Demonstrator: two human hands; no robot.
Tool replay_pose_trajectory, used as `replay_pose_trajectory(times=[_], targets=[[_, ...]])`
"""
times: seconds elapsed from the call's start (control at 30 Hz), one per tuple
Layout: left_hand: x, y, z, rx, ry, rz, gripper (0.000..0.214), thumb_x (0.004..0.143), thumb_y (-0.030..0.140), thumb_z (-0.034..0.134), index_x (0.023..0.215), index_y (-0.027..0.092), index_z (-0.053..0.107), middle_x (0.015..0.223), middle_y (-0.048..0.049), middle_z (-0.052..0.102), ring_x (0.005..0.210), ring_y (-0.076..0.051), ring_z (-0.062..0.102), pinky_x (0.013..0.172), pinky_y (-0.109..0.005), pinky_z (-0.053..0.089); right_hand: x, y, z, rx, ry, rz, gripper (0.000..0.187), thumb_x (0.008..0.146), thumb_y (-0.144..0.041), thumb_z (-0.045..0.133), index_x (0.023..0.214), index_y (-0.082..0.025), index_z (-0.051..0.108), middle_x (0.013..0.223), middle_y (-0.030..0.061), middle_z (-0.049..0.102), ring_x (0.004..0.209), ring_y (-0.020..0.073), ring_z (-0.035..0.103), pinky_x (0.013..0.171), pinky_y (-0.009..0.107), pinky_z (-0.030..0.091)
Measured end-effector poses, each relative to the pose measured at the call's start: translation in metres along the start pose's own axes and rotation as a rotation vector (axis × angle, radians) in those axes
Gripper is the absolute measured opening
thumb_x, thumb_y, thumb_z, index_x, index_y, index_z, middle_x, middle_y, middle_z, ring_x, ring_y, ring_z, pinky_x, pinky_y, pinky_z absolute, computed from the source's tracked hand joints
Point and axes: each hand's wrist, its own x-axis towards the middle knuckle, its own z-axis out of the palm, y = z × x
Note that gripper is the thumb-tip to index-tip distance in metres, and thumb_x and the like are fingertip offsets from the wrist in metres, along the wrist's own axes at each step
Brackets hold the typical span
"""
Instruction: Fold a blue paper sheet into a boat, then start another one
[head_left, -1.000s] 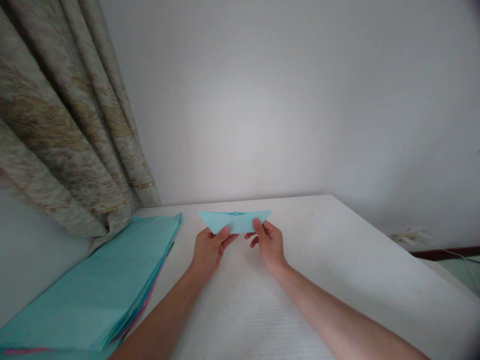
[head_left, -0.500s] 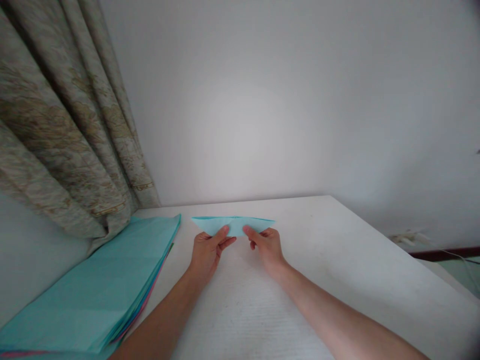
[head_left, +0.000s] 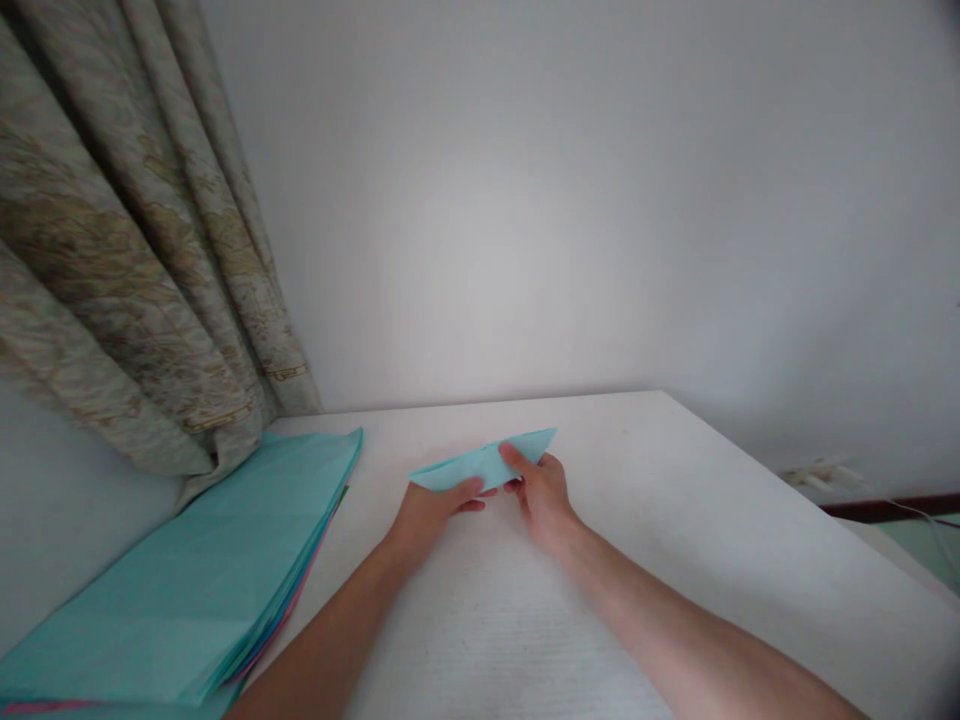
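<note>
A folded light-blue paper (head_left: 487, 464), long and narrow with pointed ends, is held between both hands above the white table. My left hand (head_left: 436, 510) grips its lower left part, thumb on the near face and fingers behind. On the right, my right hand (head_left: 541, 485) pinches the paper with its thumb pressed on the near face. The paper slants, its right tip higher than its left. Part of its lower edge is hidden by the thumbs.
A stack of large coloured paper sheets (head_left: 195, 580), light blue on top, lies at the table's left. Behind it hangs a patterned curtain (head_left: 150, 230). The white table (head_left: 495, 630) meets a pale wall (head_left: 495, 220). White cables (head_left: 821, 475) show beyond the right edge.
The folded paper has turned from level to slanting, its left end lower and its right end higher. My left hand has shifted slightly right and down along with it.
</note>
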Motion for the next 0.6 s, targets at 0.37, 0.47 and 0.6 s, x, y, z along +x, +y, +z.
replay_pose_trajectory(times=[0.37,0.47,0.6], targets=[[-0.004,0.021,-0.016,-0.225,-0.337,-0.274,0.075,0.067,0.078,0.041,0.069,0.008,0.068,0.062,-0.0151,0.065,0.051,-0.021,0.06,0.048,-0.032,0.046,-0.001,0.0,-0.002,0.046,-0.162,0.127,0.028,0.053,-0.026,0.08,0.057,-0.014,0.054,0.052,0.0002,0.055,0.046,0.0117,0.048,0.046,0.026,0.04],[-0.002,0.013,-0.015,-0.001,-0.251,-0.227,0.045,0.064,0.056,0.066,0.059,0.012,0.061,0.048,-0.0017,0.055,0.04,-0.01,0.046,0.042,-0.022,0.035,-0.005,0.004,0.0,-0.059,-0.273,0.158,0.031,0.052,-0.028,0.081,0.054,-0.014,0.053,0.049,-0.0017,0.052,0.044,0.0092,0.044,0.045,0.024,0.036],[-0.001,0.004,-0.01,0.285,-0.213,-0.121,0.036,0.067,0.047,0.068,0.064,0.013,0.058,0.05,0.0039,0.048,0.041,-0.007,0.038,0.041,-0.021,0.025,-0.005,0.006,-0.001,-0.117,-0.321,0.075,0.03,0.057,-0.033,0.078,0.06,-0.015,0.054,0.05,-0.0039,0.052,0.042,0.0082,0.044,0.041,0.022,0.033]])
